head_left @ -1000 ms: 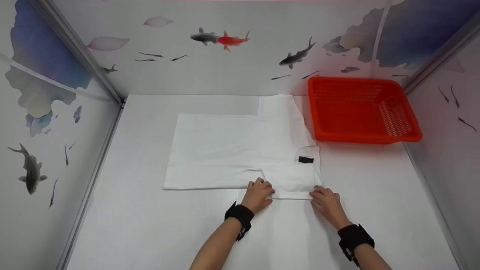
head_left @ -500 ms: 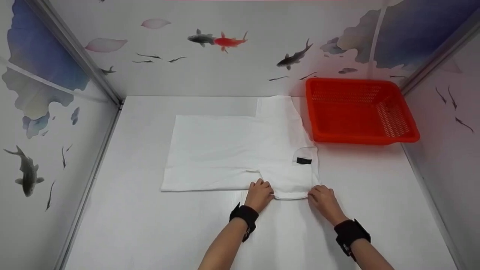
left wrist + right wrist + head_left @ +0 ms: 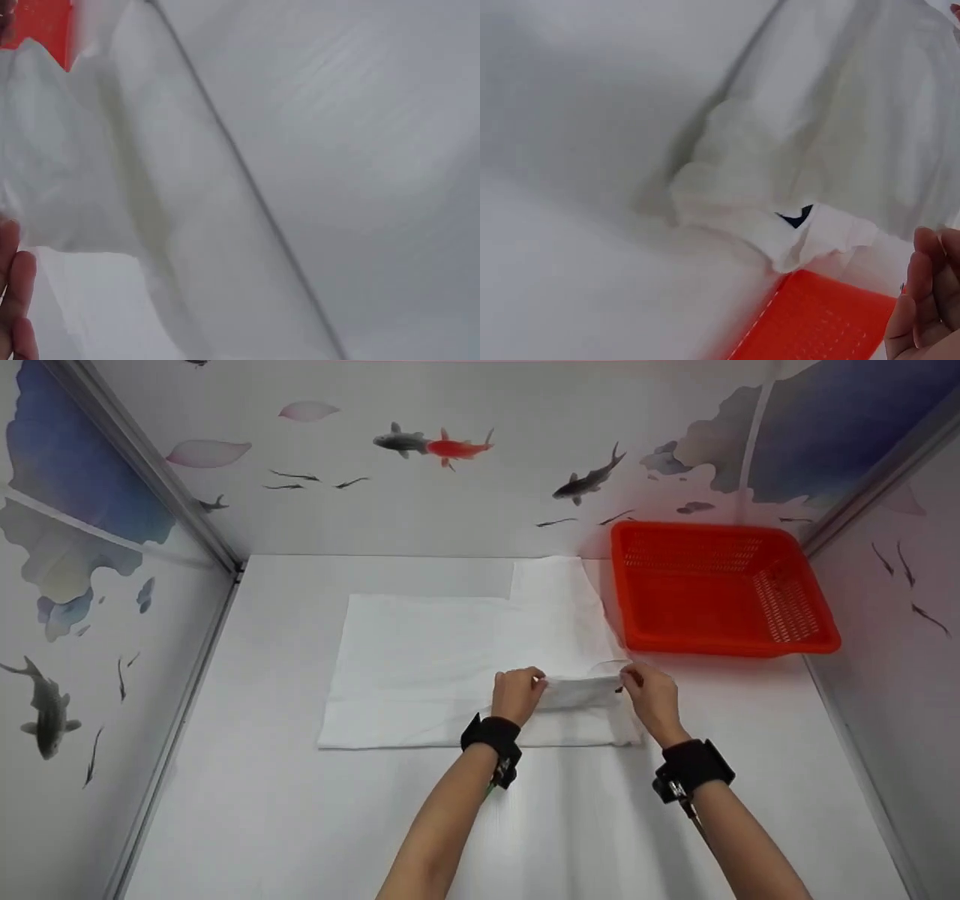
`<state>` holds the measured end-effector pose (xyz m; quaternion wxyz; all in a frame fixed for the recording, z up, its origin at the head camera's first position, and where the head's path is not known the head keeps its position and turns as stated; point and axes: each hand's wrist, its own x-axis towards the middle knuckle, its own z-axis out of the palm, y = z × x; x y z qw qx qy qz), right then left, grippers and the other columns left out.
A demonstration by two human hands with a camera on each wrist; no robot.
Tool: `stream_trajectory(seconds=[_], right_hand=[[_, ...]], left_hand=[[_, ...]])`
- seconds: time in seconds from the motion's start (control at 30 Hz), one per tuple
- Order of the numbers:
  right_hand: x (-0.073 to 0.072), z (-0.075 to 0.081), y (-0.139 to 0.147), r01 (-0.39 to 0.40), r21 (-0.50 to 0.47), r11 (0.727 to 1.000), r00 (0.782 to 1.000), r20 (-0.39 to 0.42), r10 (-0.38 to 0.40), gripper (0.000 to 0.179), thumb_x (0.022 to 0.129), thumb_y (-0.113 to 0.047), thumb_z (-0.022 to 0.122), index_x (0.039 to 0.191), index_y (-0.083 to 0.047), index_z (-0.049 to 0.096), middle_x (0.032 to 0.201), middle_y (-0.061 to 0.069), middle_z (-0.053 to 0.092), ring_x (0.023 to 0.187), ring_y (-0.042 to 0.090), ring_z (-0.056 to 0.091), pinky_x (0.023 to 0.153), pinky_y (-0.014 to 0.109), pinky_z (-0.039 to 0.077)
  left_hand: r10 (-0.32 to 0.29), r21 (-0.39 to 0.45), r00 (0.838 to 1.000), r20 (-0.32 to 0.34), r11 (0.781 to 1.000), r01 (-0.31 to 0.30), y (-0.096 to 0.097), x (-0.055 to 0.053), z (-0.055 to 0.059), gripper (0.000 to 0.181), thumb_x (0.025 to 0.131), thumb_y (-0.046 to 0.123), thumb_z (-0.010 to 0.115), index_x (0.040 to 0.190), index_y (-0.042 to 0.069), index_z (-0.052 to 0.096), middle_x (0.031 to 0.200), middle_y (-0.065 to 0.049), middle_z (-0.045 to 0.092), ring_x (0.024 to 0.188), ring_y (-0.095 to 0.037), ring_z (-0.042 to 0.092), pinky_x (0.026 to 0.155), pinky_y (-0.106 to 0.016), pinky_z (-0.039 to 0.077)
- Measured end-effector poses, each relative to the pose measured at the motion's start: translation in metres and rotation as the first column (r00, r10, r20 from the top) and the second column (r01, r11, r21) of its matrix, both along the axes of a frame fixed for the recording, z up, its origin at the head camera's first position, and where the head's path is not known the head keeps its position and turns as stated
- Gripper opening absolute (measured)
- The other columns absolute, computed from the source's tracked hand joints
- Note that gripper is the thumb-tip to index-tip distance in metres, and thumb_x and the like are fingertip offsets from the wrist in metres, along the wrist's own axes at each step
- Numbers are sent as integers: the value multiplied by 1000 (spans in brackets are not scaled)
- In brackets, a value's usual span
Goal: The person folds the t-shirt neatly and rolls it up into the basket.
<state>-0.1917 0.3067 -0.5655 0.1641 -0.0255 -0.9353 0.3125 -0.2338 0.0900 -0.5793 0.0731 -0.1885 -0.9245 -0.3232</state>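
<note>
A white T-shirt (image 3: 420, 660) lies spread on the white table with its body to the left. My left hand (image 3: 516, 695) and right hand (image 3: 654, 701) pinch the near sleeve (image 3: 579, 692) at two spots, raised over the shirt and stretched between them. In the left wrist view the lifted cloth (image 3: 60, 165) hangs from the fingertips (image 3: 16, 277). A bit of the black neck label (image 3: 798, 217) shows in the right wrist view, below the raised cloth. The far sleeve (image 3: 547, 577) stays flat toward the back wall.
A red plastic basket (image 3: 739, 647) with perforated sides stands at the back right, close beside the shirt's far sleeve. White panels with painted fish (image 3: 457, 448) enclose the table at the back and both sides. Each wrist wears a black band (image 3: 694, 769).
Both hands have lifted the near sleeve off the table and carried it away from me, over the shirt toward the neck. The shirt's near side now ends in a straight folded edge.
</note>
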Motion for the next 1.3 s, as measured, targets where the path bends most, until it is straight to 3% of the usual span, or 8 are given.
stream_trajectory(seconds=[0.2, 0.3, 0.5, 0.6, 0.77, 1.03, 1.17, 1.3], right_hand=[[-29, 1, -10, 168, -210, 963, 985, 65, -158, 16, 92, -1, 61, 99, 12, 68, 87, 24, 69, 82, 37, 64, 73, 34, 48], [-39, -5, -13, 207, -289, 935, 974, 147, -170, 19, 94, -1, 60, 104, 13, 68, 93, 26, 69, 87, 36, 63, 68, 19, 44], [-41, -19, -15, 108, -344, 933, 960, 281, -8, 39, 93, 7, 54, 130, 15, 52, 125, 33, 57, 109, 43, 58, 83, 25, 50], [-40, -23, -14, 48, -347, 936, 940, 333, 75, 49, 92, 10, 51, 140, 13, 41, 138, 34, 46, 119, 46, 51, 95, 44, 48], [-32, -27, -10, 17, -290, 957, 935, 345, 87, 47, 92, 10, 52, 139, 11, 45, 136, 33, 48, 123, 47, 47, 99, 53, 43], [11, -35, 0, 54, -131, 990, 972, 233, -22, 31, 89, 8, 58, 119, 16, 59, 117, 35, 58, 114, 49, 51, 98, 56, 40], [36, -46, 6, 139, -89, 986, 957, 268, -110, 26, 89, 1, 60, 112, 14, 63, 111, 35, 59, 108, 49, 53, 91, 58, 42], [55, -55, 8, 180, -63, 982, 929, 340, -148, 27, 91, -8, 63, 110, 12, 65, 107, 31, 60, 101, 45, 57, 84, 59, 44]], left_hand=[[71, 85, 994, 80, 993, -78, 4, -20, 7, 11, 90, 11, 69, 97, 7, 76, 84, -4, 74, 79, -22, 68, 75, -33, 48], [52, 43, 976, 212, 997, -62, 2, -26, 6, 21, 91, 6, 64, 110, 6, 73, 96, -6, 74, 90, -25, 67, 80, -35, 50], [-63, -6, 850, 524, 997, 78, -4, -24, -4, 59, 93, 1, 57, 149, 9, 39, 137, -17, 55, 113, -35, 59, 92, -45, 48], [-91, -15, 823, 561, 993, 120, -7, -25, -9, 67, 95, 1, 56, 154, 11, 28, 149, -17, 42, 126, -35, 51, 99, -46, 44], [-110, -31, 846, 522, 989, 148, -21, -25, -12, 61, 96, 4, 56, 152, 8, 32, 151, -18, 39, 135, -35, 41, 109, -53, 33], [-121, 5, 940, 320, 992, 126, -102, -15, -17, 41, 95, 4, 60, 135, -2, 53, 135, -25, 52, 126, -42, 47, 104, -58, 35], [18, 26, 981, 192, 999, -24, -172, -2, -27, 28, 91, 1, 62, 119, -4, 63, 119, -26, 59, 111, -45, 53, 91, -58, 44], [255, -36, 948, 192, 967, -253, -232, 17, -37, 22, 90, 0, 63, 111, -5, 66, 112, -27, 60, 103, -46, 53, 81, -60, 45]])
